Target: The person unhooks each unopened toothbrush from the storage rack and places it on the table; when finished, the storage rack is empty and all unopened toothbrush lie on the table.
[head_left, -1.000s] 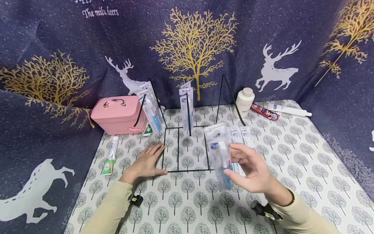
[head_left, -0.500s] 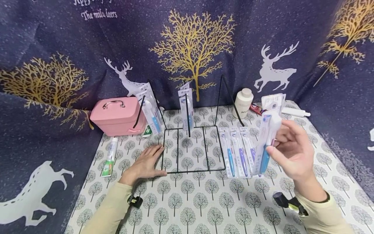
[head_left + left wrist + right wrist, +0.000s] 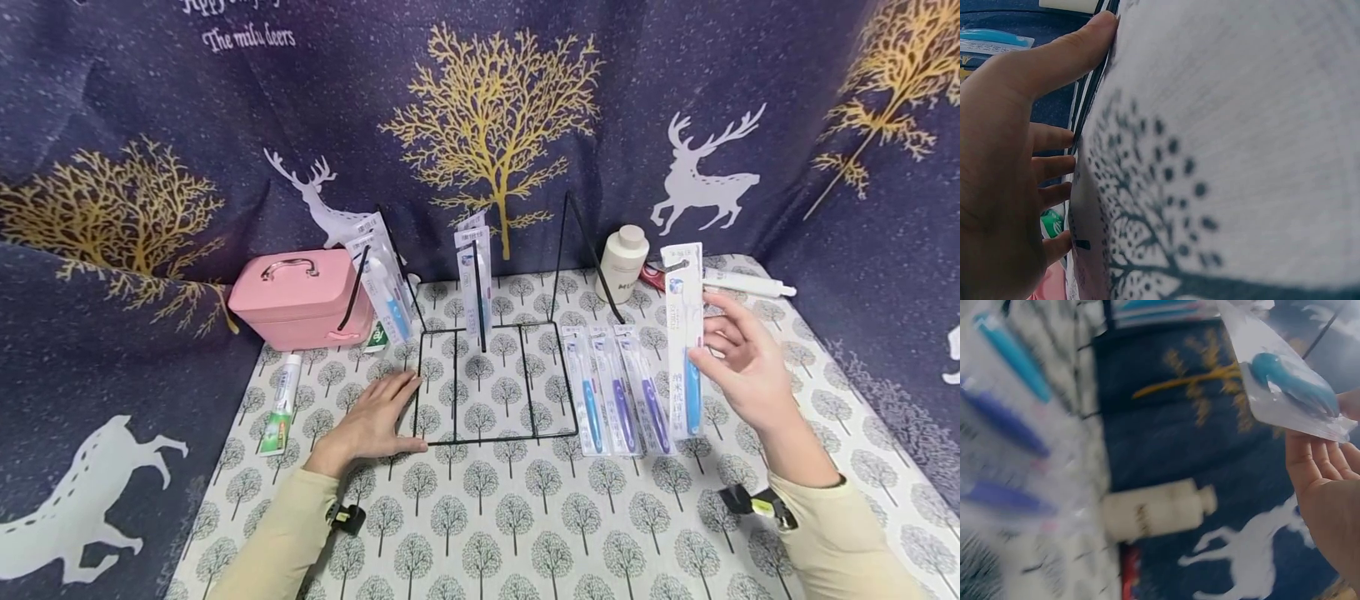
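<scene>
My right hand (image 3: 750, 367) pinches a packaged toothbrush (image 3: 682, 325) with a blue handle by its right edge, thumb in front. The pack stands nearly upright, to the right of three flat toothbrush packs, one blue (image 3: 591, 408) and two purple (image 3: 621, 408). In the right wrist view the blue handle (image 3: 1291, 381) shows through clear plastic. My left hand (image 3: 371, 421) rests on the cloth, fingers spread, thumb and fingertips at the left side of a black wire rack (image 3: 495, 439). Toothbrush packs hang on the rack's left arm (image 3: 390, 292) and middle arm (image 3: 468, 287).
A pink case (image 3: 292, 300) stands at the back left, a green-white toothpaste tube (image 3: 281, 408) in front of it. A cream bottle (image 3: 622, 262) stands behind the rack's right side, near a red packet (image 3: 652, 277) and a white tube (image 3: 750, 285). A dark curtain hangs behind.
My right hand has carried the toothbrush pack rightward from beside the rack, past the three flat packs, and turned its front toward the head view. My left hand stays put.
</scene>
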The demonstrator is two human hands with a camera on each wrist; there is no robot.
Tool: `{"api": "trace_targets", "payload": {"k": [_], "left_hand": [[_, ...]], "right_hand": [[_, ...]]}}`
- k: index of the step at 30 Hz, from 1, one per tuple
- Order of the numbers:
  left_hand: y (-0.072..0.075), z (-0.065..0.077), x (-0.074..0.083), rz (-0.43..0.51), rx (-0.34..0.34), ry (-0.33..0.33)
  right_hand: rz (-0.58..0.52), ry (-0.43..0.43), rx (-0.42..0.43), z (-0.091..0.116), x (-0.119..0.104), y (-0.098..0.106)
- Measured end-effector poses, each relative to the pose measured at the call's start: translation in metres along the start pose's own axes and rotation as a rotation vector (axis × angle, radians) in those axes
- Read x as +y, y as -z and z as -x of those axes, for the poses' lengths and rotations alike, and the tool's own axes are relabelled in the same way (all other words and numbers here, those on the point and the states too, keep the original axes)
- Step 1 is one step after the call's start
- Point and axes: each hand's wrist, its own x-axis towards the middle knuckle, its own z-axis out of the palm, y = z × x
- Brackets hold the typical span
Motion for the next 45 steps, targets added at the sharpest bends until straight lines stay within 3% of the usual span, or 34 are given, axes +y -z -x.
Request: {"api": "trace_targets", "payload": {"k": [7, 11, 14, 22, 29, 37, 45], "left_hand": [[-0.001, 0.002, 0.0, 0.013, 0.003, -0.004], [-0.002, 0.003, -0.002, 0.011, 0.014, -0.006], [0.001, 0.003, -0.002, 0.01, 0.02, -0.011], [0.006, -0.001, -0.001, 0.004, 0.009, -0.023], [0.004, -0.001, -0.002, -0.004, 0.018, -0.025], [0.001, 0.0, -0.001, 0.004, -0.004, -0.012], [0.002, 0.0, 0.0, 0.009, -0.005, -0.01]], "right_hand": [[0.171, -0.139, -0.013, 0.009, 0.028, 0.026], [0.431, -0.277, 0.005, 0.011, 0.044, 0.038], [0.611, -0.399, -0.03, 0.011, 0.055, 0.045], [0.766, -0.586, -0.115, 0.017, 0.075, 0.055], [0.958, -0.641, -0.158, 0.016, 0.087, 0.061], [1.032, -0.7, -0.221, 0.019, 0.09, 0.061], [1.155, -0.664, -0.244, 0.02, 0.092, 0.06]]}}
